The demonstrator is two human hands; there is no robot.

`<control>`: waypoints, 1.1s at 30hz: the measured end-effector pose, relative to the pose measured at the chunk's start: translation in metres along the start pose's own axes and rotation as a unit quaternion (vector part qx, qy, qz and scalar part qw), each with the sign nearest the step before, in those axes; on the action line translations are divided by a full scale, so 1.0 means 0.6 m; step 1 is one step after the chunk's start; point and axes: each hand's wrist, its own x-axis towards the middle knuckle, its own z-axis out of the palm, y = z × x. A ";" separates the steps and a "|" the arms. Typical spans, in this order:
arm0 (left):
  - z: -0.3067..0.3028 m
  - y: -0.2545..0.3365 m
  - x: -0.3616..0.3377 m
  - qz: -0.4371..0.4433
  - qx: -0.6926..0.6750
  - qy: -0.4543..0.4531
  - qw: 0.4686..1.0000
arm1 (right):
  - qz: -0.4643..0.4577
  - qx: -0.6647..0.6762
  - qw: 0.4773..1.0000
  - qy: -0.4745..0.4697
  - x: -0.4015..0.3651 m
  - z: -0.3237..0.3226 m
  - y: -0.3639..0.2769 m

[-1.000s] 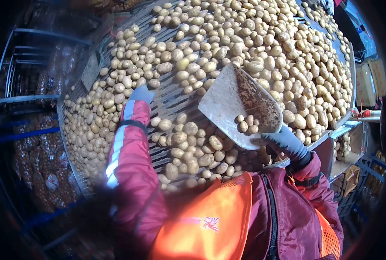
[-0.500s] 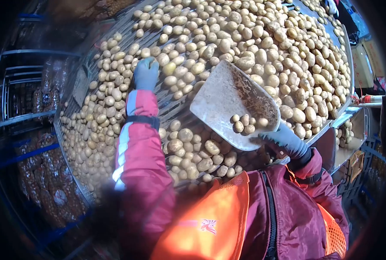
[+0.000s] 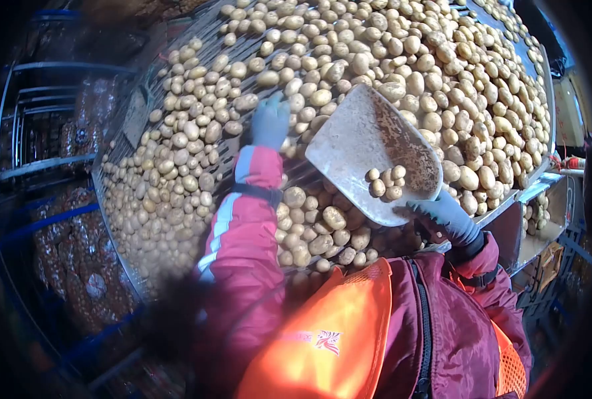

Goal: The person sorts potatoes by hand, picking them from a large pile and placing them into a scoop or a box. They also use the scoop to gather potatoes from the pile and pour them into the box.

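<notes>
My left hand (image 3: 270,123), in a grey-blue glove, is over the slatted table among the potatoes (image 3: 193,143). Its fingers are blurred, and whether they hold anything does not show. My right hand (image 3: 444,216), also gloved, grips the near end of a worn metal scoop (image 3: 349,143). Several small potatoes (image 3: 387,182) lie together in the scoop close to that hand. The scoop's broad edge points toward the left hand, and larger potatoes surround it.
A large heap of potatoes (image 3: 469,106) covers the right and far side. Metal racks (image 3: 50,163) and net bags of potatoes (image 3: 83,266) stand at the left. At the right, below the table edge, is an open box (image 3: 542,219).
My left hand has moved right, toward the scoop, and slightly nearer to me. The view has shifted a little. My right hand still holds the scoop with the small potatoes in it.
</notes>
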 end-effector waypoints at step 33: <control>-0.260 -0.258 -0.293 -0.300 -0.302 0.113 0.898 | 0.055 -0.060 0.997 0.007 -0.064 0.017 0.048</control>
